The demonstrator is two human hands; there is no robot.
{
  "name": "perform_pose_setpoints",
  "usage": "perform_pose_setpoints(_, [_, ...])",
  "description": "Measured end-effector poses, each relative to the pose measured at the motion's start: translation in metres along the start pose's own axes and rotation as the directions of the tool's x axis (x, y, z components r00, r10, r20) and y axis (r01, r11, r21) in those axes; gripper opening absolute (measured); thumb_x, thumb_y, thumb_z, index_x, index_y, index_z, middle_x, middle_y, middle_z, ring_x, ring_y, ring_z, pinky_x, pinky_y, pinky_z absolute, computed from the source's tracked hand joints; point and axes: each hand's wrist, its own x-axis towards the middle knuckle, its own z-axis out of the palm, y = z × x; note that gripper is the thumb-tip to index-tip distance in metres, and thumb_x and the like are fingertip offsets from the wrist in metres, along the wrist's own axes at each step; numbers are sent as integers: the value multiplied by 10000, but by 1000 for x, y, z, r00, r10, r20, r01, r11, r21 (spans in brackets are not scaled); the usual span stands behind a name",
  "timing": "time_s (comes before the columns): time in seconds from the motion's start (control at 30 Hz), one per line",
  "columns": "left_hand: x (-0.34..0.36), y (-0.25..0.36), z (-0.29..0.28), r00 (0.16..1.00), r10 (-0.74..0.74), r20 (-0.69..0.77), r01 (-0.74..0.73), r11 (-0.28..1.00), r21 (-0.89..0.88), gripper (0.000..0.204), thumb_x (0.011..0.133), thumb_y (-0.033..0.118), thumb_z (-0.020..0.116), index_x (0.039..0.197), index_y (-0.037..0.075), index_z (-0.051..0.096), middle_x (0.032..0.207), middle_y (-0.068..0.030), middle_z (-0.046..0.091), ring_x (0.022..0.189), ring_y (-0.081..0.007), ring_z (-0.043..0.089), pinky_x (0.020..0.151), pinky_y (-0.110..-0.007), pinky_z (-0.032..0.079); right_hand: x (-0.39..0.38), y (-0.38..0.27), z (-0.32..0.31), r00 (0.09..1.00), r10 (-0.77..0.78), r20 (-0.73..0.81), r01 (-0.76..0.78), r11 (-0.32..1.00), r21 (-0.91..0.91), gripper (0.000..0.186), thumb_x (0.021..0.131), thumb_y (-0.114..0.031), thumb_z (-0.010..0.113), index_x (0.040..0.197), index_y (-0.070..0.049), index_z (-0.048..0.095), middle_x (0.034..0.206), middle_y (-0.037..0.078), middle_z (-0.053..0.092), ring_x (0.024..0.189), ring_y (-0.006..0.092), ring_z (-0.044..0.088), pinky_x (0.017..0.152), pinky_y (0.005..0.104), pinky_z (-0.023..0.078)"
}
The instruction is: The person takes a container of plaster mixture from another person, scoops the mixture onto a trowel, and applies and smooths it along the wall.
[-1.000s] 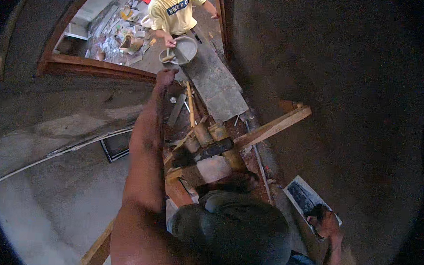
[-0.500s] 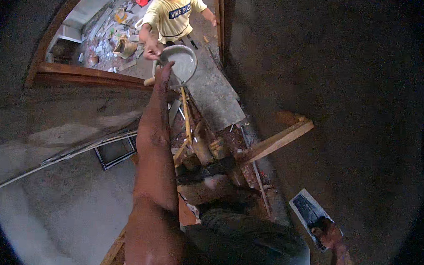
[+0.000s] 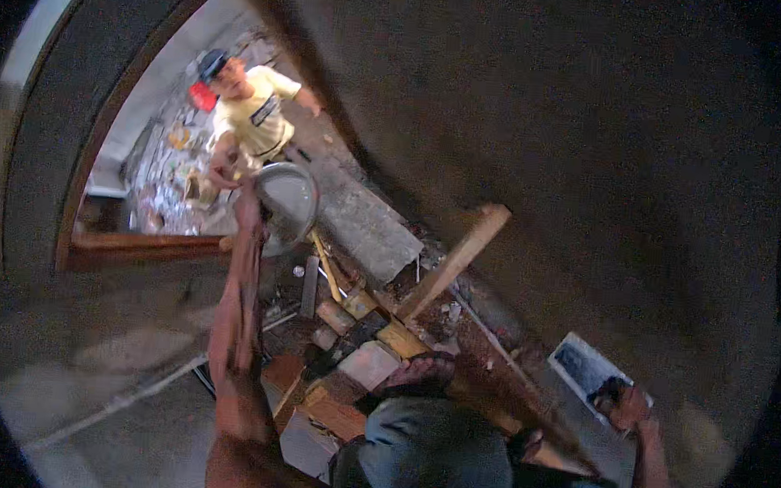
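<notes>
My left arm reaches far out toward the doorway, and my left hand (image 3: 248, 204) is closed at the near-left rim of a round grey bucket (image 3: 293, 200). A co-worker's hand (image 3: 225, 169) is also at the bucket, close beside mine. Whether my fingers hold its rim or a handle is too blurred to tell. At the lower right, my right hand (image 3: 626, 407) is wrapped round the grip of a plastering trowel (image 3: 583, 363). The trowel's flat rectangular blade is pale at the edges with a dark middle.
A co-worker (image 3: 260, 115) in a yellow shirt and dark cap stands below, beyond the wooden door frame (image 3: 140, 245), with rubble behind. A wooden beam (image 3: 455, 261) juts upward near my foot (image 3: 423, 371). Planks and bricks lie beneath me. A dark wall (image 3: 550, 120) fills the right.
The view has turned, bringing more of the co-worker and my foot into sight. The bucket sits lower and farther left in the picture, still between both people's hands. The trowel stays in my right hand.
</notes>
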Motion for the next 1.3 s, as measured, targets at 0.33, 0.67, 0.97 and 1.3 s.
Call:
perform_pose_setpoints(0.33, [-250, 238, -11, 759, 284, 586, -503, 827, 251, 483, 1039, 304, 495, 1453, 60, 453, 1381, -200, 484, 1172, -228, 530, 1009, -365, 424, -19, 79, 74, 989, 40, -143, 3, 957, 289, 628, 874, -560, 654, 1078, 34, 679, 1064, 282, 690, 1028, 422, 672, 868, 495, 529])
perform_pose_setpoints(0.67, [-528, 314, 163, 159, -373, 914, -887, 352, 298, 190, 989, 205, 632, 955, 22, 592, 816, -3, 547, 710, -127, 450, 676, -320, 404, -61, 109, 231, 964, 186, -191, -6, 732, 682, 695, 837, -556, 726, 1109, 76, 627, 1003, 257, 686, 1008, 441, 666, 854, 519, 524])
perform_pose_setpoints(0.97, [-767, 192, 286, -529, -586, 614, -845, 430, -319, 504, 933, 313, 723, 631, 80, 393, 536, 34, 397, 521, -92, 372, 460, -307, 318, -172, 103, 362, 255, 967, 19, -96, 6, 995, 544, 890, -491, 700, 1084, 10, 615, 979, 294, 665, 930, 476, 645, 812, 495, 506])
perform_pose_setpoints(1.3, [-973, -6, 350, -776, -567, 277, -604, 540, -586, 461, 1012, 389, 613, 756, 6, 603, 647, 37, 501, 655, -70, 423, 557, -318, 378, -138, 67, 472, -230, 801, 553, 289, -486, 825, 505, 897, -416, 733, 1001, 68, 634, 893, 256, 688, 828, 353, 678, 789, 420, 503])
